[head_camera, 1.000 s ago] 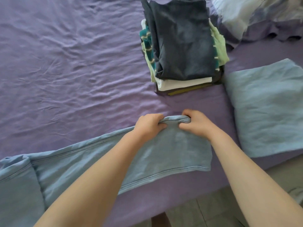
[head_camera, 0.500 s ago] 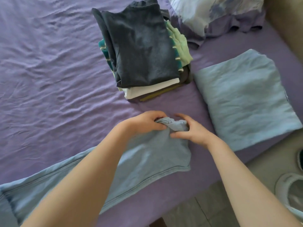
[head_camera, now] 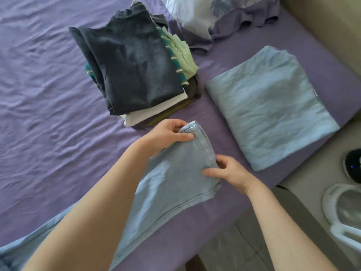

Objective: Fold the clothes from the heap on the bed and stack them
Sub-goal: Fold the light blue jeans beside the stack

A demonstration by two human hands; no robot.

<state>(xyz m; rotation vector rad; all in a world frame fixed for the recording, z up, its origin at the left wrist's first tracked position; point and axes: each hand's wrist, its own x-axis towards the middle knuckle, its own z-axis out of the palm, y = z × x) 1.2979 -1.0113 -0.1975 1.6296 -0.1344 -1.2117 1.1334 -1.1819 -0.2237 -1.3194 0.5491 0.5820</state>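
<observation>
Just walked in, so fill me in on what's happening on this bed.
A person is folding laundry. Both hands, left hand and right hand, grip the hem end of light blue jeans lying across the purple sheet. Beyond sit a stack of folded clothes and a folded blue piece.

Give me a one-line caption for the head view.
Both hands, left and right, pinch the hem of light-blue jeans on a purple bed, near a folded stack.

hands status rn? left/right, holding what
Left hand: pinching the far corner of the light blue jeans at the leg hem.
Right hand: pinching the near corner of the same hem.
</observation>
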